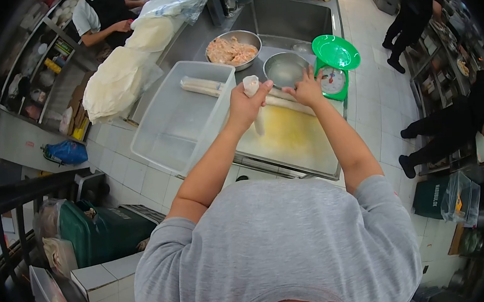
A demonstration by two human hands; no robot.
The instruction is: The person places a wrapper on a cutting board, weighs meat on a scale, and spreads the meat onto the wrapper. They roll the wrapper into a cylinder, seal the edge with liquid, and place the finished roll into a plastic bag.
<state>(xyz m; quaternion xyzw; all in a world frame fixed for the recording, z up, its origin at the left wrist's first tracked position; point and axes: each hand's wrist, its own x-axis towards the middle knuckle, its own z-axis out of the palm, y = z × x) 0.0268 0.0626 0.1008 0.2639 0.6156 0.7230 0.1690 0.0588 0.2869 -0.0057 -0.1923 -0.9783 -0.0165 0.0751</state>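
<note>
My left hand [245, 106] is wrapped around a long pale wrapped roll [259, 125], held upright. Its top end pokes out above my fingers, with a spot of filling showing. My right hand [308, 89] has its fingers spread at the near rim of a steel bowl [282, 71], fingertips overlapping the edge. Under my right wrist another pale roll [287, 103] lies across a yellow-stained white board [287, 138]. Left of my hands stands a clear plastic bin [161, 120] holding wrapped rolls [202, 87] at its far end.
A bowl of pinkish filling [233, 49] sits beyond the bin. Right of the steel bowl is a green scale [333, 79]. Wrapper stacks [118, 84] lie at the left; a sink [285, 18] is behind. Co-workers stand at far left [105, 16] and along the right [416, 9].
</note>
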